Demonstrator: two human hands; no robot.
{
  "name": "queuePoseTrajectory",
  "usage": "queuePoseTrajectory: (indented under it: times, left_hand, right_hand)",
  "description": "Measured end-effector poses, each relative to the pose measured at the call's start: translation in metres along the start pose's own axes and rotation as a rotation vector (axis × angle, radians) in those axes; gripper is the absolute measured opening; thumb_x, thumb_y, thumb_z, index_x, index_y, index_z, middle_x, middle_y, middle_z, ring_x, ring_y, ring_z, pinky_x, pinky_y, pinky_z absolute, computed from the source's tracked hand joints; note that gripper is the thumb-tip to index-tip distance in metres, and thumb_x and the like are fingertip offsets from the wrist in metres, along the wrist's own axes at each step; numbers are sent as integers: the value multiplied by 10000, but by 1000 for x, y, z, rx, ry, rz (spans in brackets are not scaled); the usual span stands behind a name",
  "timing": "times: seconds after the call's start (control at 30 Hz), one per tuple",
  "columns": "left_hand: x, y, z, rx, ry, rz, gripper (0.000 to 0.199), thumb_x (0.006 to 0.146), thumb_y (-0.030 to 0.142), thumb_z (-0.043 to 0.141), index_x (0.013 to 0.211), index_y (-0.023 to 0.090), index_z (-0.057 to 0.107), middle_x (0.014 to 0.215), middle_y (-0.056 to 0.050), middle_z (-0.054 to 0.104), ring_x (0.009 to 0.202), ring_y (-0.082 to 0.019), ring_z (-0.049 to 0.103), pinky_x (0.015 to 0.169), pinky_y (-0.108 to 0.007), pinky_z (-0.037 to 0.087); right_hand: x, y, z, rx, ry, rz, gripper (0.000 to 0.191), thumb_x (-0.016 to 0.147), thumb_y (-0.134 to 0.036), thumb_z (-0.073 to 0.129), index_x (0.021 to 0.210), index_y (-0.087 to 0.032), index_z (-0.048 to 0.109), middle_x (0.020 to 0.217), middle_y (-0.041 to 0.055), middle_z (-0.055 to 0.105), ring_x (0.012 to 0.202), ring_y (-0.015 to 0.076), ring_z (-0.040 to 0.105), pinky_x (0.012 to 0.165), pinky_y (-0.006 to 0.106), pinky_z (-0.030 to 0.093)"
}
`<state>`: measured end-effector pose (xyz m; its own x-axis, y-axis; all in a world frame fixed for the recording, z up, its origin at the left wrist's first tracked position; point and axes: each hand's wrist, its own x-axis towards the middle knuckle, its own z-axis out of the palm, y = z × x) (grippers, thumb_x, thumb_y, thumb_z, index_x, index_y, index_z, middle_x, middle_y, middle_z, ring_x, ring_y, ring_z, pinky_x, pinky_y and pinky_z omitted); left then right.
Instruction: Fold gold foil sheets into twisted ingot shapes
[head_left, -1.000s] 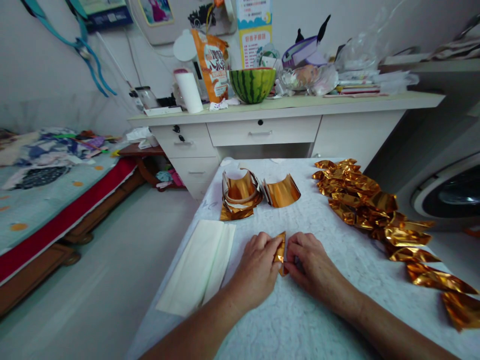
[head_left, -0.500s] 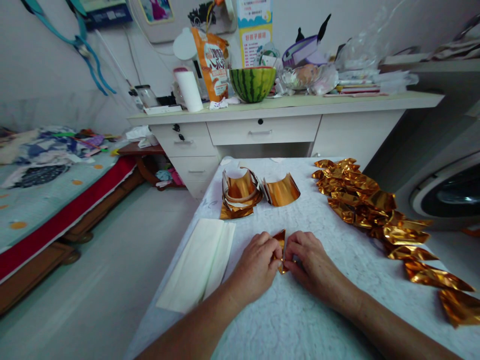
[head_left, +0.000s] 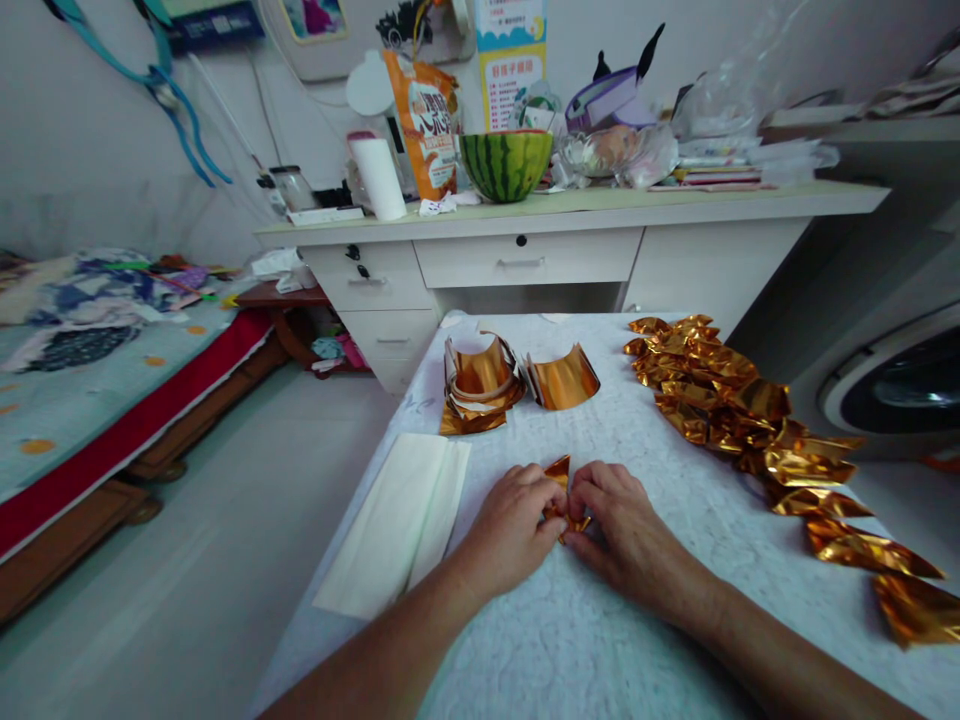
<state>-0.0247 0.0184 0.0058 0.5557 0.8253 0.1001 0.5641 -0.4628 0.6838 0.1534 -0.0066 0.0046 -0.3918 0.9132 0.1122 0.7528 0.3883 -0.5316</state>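
Note:
A small piece of gold foil [head_left: 559,470] is pinched between my two hands over the cloth-covered table [head_left: 525,640]. My left hand [head_left: 517,520] grips its left side with bent fingers. On its right side, my right hand [head_left: 611,510] holds the lower edge between thumb and fingers. Beyond them stand a curled stack of gold sheets [head_left: 484,375] and a curved gold sheet [head_left: 566,380]. Folded gold foil pieces [head_left: 720,390] lie in a long overlapping row on the right. Left of my hands rests a folded pale paper [head_left: 390,520].
Behind the table is a white desk [head_left: 525,260] bearing a watermelon-patterned bowl [head_left: 506,165], an orange pouch [head_left: 427,130] and a white roll [head_left: 379,178]. A bed [head_left: 112,400] is at left, a washing machine [head_left: 900,380] at right.
My right thumb and fingers have shifted slightly at the foil, and its lower part now shows folded toward the right. The view has moved a little.

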Motion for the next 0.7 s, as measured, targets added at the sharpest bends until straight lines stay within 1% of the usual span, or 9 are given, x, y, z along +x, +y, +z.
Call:
queuePoseTrajectory:
  times: [0.17,0.37,0.5,0.7]
  left_hand:
    - [1,-3,4,-22,15,-16,119,798,81,596,790,199,586,925,-4,585,949,-189,532,818,-302,400]
    - [2,0,2,-1,-4,-45,118,785,84,621,781,200,597,901,-7,576,924,-194,527,801,-304,400]
    - [2,3,1,-3,-20,-56,113,787,88,616,782,200,603,902,-10,575,937,-198,525,811,-309,400]
    - [2,2,3,-14,-24,-63,134,780,72,595,805,204,601,924,-9,573,949,-194,519,827,-310,396]
  right_hand:
    - [1,0,0,8,-14,9,98,825,-261,649,835,-202,571,995,77,544,938,252,478,810,410,395]
    - [2,8,1,50,-30,3,96,837,-254,648,818,-207,567,969,60,556,911,232,495,792,380,395]
    - [3,10,-1,67,-26,5,57,840,-157,605,839,-204,575,946,53,558,901,223,495,792,373,388]
    - [3,7,-4,55,-11,78,237,749,-24,551,894,-210,571,1008,56,544,948,233,476,808,380,382]
